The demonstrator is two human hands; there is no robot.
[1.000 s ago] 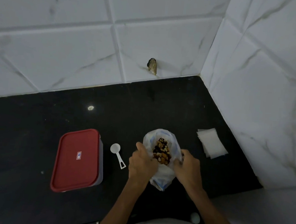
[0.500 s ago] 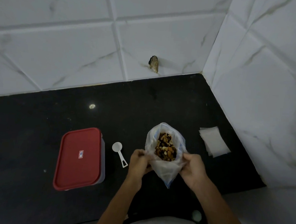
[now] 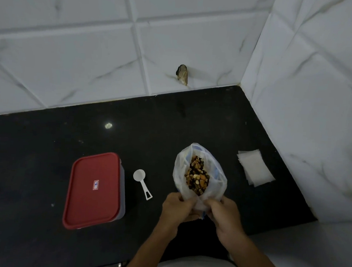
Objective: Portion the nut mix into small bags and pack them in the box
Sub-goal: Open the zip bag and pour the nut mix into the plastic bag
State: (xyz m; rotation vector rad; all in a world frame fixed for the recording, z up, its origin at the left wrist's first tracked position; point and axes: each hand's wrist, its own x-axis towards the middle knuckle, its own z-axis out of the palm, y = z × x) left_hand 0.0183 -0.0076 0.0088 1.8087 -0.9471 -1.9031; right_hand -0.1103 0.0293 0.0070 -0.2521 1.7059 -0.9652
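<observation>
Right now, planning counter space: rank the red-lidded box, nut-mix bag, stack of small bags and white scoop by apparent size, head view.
Red-lidded plastic box
Clear nut-mix bag
Flat white small-bag stack
White plastic scoop

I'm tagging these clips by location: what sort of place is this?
Probably a home kitchen corner: a black stone counter meets white marble-look wall tiles, with a red-lidded food box, a white scoop and an open bag of nut mix.

One red-lidded box [image 3: 94,190], left. One white scoop [image 3: 142,183], right of it. One plastic bag [image 3: 181,170] of nut mix [image 3: 197,179]. One stack of small bags [image 3: 255,170], far right; sheets uncountable. Two hands, near: left hand [image 3: 176,207], right hand [image 3: 225,217].
</observation>
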